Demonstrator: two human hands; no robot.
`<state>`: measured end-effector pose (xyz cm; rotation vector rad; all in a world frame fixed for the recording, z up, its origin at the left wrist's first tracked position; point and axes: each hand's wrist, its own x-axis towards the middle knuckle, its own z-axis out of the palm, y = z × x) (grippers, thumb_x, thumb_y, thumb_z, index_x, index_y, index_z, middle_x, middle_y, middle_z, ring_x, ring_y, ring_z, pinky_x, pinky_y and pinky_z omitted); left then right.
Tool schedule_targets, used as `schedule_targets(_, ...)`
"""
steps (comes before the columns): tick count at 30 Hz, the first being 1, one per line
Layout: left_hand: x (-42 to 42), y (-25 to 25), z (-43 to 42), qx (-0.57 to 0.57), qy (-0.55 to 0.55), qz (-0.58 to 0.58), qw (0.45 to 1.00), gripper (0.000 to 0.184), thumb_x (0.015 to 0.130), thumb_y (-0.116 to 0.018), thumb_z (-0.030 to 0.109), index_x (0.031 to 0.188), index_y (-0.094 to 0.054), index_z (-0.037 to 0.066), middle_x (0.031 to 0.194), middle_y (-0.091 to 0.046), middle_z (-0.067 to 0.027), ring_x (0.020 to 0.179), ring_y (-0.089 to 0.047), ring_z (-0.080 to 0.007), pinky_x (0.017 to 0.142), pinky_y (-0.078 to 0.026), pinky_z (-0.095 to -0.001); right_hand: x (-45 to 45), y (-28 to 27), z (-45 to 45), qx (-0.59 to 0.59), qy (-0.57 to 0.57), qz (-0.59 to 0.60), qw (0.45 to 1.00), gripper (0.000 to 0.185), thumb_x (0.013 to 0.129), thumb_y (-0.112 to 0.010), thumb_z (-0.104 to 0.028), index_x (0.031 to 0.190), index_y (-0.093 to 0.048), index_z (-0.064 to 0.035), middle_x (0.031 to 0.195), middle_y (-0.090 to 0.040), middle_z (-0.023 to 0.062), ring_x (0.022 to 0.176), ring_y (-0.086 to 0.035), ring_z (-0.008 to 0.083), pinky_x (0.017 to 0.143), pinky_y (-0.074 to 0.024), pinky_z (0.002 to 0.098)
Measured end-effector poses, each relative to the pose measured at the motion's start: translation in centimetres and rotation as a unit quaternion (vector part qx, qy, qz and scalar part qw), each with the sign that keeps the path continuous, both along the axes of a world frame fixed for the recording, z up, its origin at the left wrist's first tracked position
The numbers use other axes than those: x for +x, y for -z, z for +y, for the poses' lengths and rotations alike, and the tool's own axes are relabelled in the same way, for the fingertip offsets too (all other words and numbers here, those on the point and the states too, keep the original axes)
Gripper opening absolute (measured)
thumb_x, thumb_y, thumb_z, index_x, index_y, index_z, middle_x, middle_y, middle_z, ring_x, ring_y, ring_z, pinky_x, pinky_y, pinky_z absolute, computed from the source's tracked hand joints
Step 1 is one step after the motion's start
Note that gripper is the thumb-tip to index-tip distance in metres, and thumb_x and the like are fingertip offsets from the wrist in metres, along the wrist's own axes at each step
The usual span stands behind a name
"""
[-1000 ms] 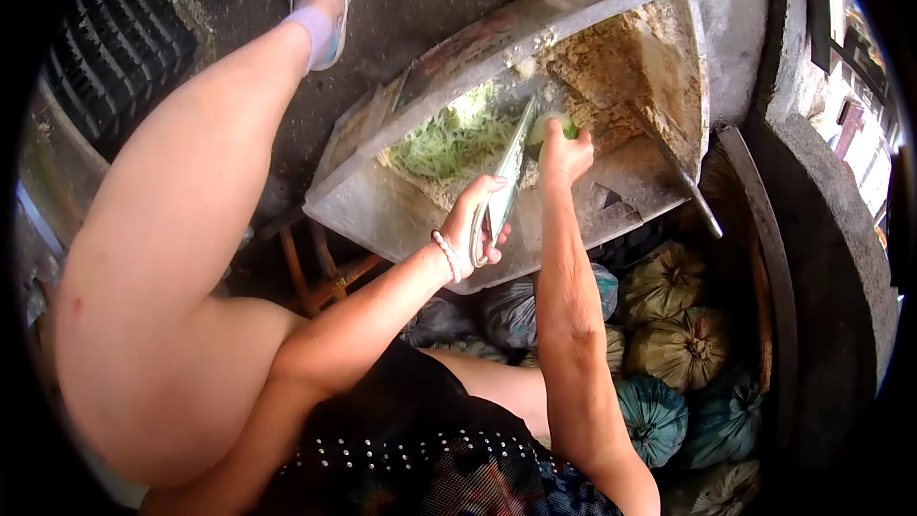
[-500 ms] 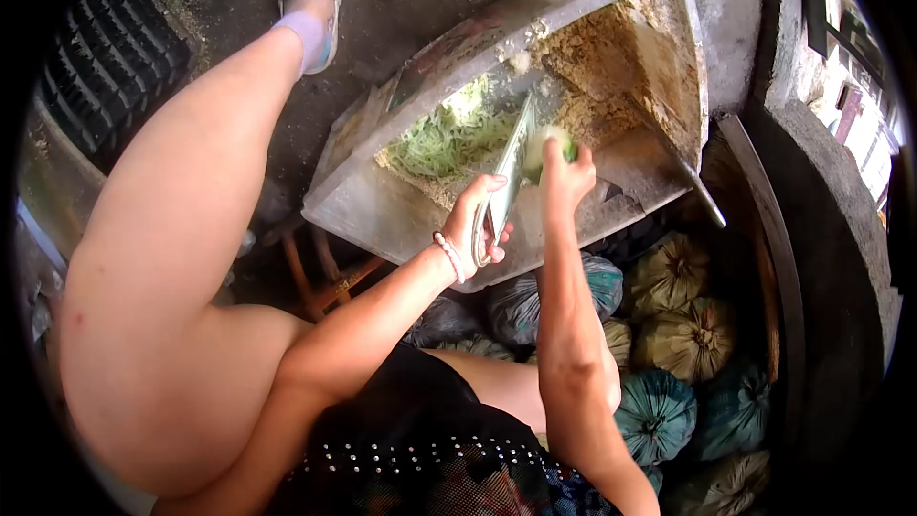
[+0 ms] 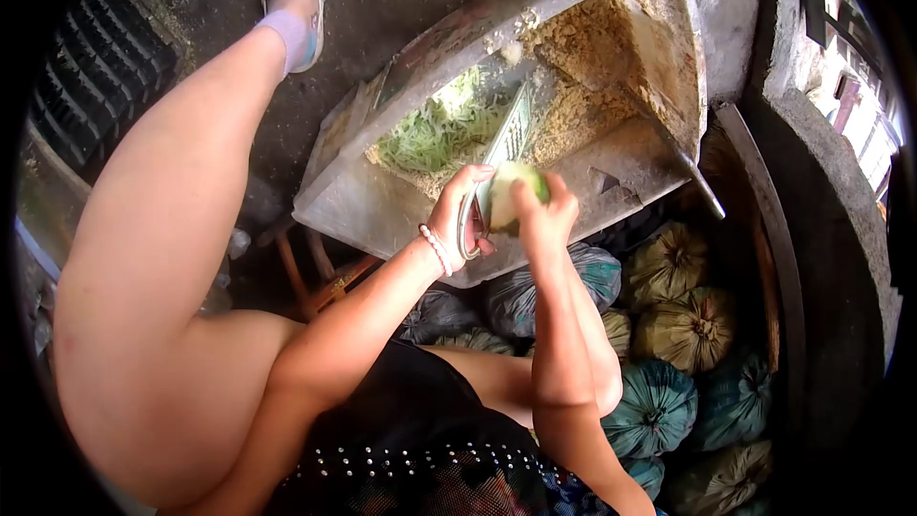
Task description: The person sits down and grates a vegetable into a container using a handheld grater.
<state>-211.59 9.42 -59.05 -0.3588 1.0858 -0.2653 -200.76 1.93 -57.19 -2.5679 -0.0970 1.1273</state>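
Holding green vegetable [image 3: 506, 193] beside grater [image 3: 513, 128].
Grasping grater in left grip [image 3: 458, 214], vegetable in right grip [image 3: 547, 216], over near edge of bin [image 3: 351, 214].

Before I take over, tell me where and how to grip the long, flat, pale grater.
Grip the grater by its curved near-end handle, from the person's side, as the left hand does. Its perforated face slants away into the grey, angular tub, so the handle is likely safest, leaving the face free for the white-and-green vegetable chunk in the right hand.
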Motion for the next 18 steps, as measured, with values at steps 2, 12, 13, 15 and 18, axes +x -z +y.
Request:
schedule_targets(2,0.2,0.1,-0.1,0.01,0.014,0.016,1.0,0.053,0.071,-0.062,0.058,0.096,-0.054,0.011,0.073,-0.05,-0.0039,0.059,-0.049,-0.015,0.04,-0.034,-0.0258,-0.7,2.8,-0.5,0.009,-0.046,-0.108,0.993,0.049,0.073,-0.065,-0.027,0.104,-0.063,0.011,0.083,-0.067,0.0226,0.073,-0.065,0.0278,0.067,-0.0523,0.039)
schedule_targets(12,0.0,0.7,-0.5,0.001,-0.001,-0.006,1.0,0.053,0.071,-0.063,0.056,0.099,-0.055,0.012,0.073,-0.052,-0.0053,0.062,-0.051,-0.0147,0.041,-0.034,-0.0258,0.2,0.6,0.0,-0.046,0.026,-0.039,0.998,0.052,0.071,-0.064,-0.027,0.103,-0.063,0.0133,0.089,-0.068,0.0259,0.086,-0.067,0.0286,0.08,-0.0511,0.037)
schedule_targets(13,0.1,0.4,-0.5,0.002,0.011,0.01,1.0,0.052,0.071,-0.063,0.056,0.097,-0.054,0.011,0.074,-0.052,-0.0049,0.062,-0.051,-0.0141,0.043,-0.035,-0.0256,-0.4,0.8,-0.2,-0.027,-0.007,-0.05,0.998,0.053,0.071,-0.064,-0.028,0.103,-0.062,0.0134,0.089,-0.067,0.0272,0.087,-0.067,0.0293,0.082,-0.0509,0.0358)
schedule_targets(15,-0.4,1.0,-0.6,-0.012,0.013,0.023,1.0,0.052,0.072,-0.063,0.056,0.096,-0.054,0.011,0.074,-0.052,-0.0052,0.062,-0.051,-0.0142,0.043,-0.035,-0.0257,1.0,5.4,-0.3,-0.031,0.036,-0.085,0.995,0.05,0.071,-0.063,-0.033,0.096,-0.065,0.011,0.083,-0.066,0.0305,0.082,-0.067,0.0372,0.078,-0.0514,0.0406)
schedule_targets(18,-0.2,0.8,-1.3,-0.055,0.019,0.025,0.998,0.053,0.071,-0.064,0.056,0.097,-0.052,0.012,0.074,-0.053,-0.0065,0.063,-0.051,-0.0147,0.044,-0.037,-0.0269,5.1,10.2,0.7,-0.097,0.066,-0.108,0.987,0.052,0.071,-0.061,-0.037,0.092,-0.065,0.0107,0.084,-0.065,0.0316,0.081,-0.067,0.0367,0.077,-0.0505,0.0399)
